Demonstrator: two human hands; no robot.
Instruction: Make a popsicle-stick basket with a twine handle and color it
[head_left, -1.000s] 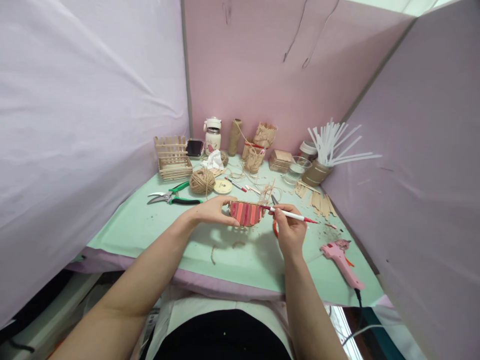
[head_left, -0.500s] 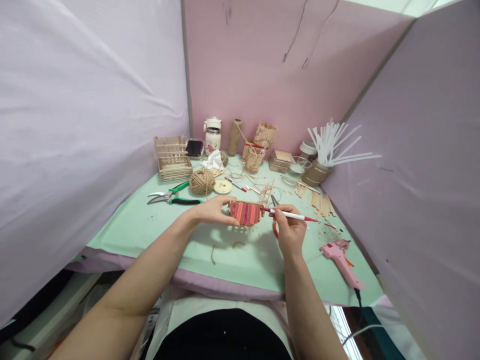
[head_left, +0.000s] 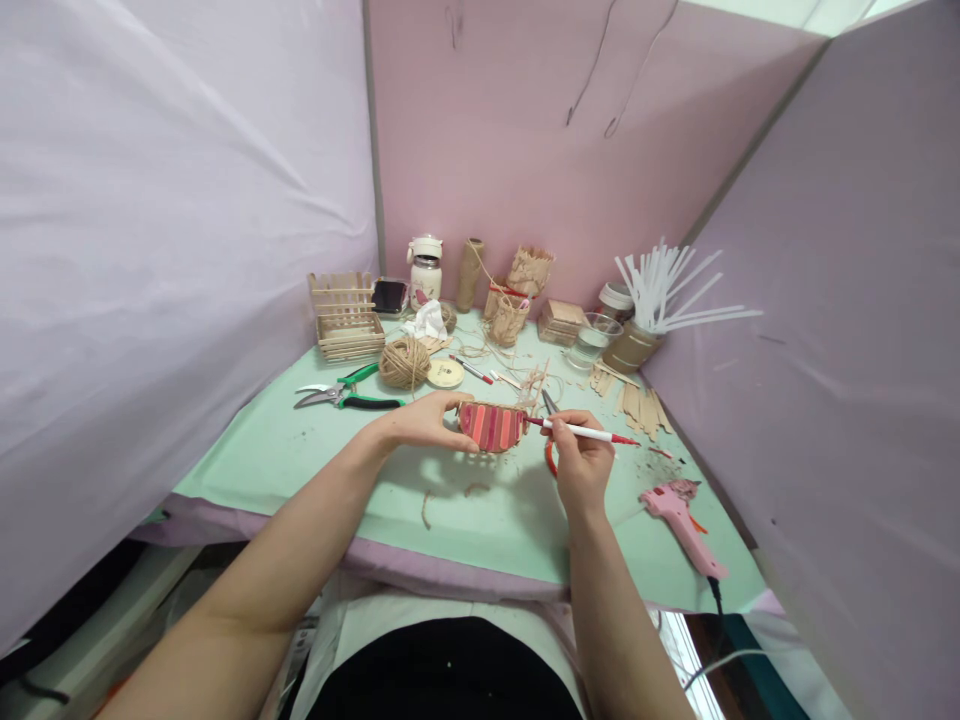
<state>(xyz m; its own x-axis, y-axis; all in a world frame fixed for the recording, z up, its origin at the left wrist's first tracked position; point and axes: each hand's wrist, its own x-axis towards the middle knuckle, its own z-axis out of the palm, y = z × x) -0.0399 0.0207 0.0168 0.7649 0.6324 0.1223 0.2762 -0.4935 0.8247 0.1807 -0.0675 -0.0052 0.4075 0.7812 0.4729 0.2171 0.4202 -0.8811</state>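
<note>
My left hand (head_left: pixel 425 421) grips the left end of a small craft-stick piece (head_left: pixel 493 427) coloured in red and pink stripes, held just above the green table (head_left: pixel 300 450). My right hand (head_left: pixel 579 462) is closed on a white marker (head_left: pixel 592 433) with a red cap end. The marker's tip touches the right edge of the striped piece. Red-handled scissors (head_left: pixel 550 452) lie partly hidden under my right hand.
A pink glue gun (head_left: pixel 681 513) lies at the right front. Green pruning shears (head_left: pixel 345 395), a twine ball (head_left: pixel 404 362) and a stick crate (head_left: pixel 346 318) sit to the left. Loose wooden sticks (head_left: pixel 637 400), a cup of white sticks (head_left: pixel 645 320) and jars stand behind.
My right hand and the marker shifted very slightly against the striped piece. My left hand has stayed still.
</note>
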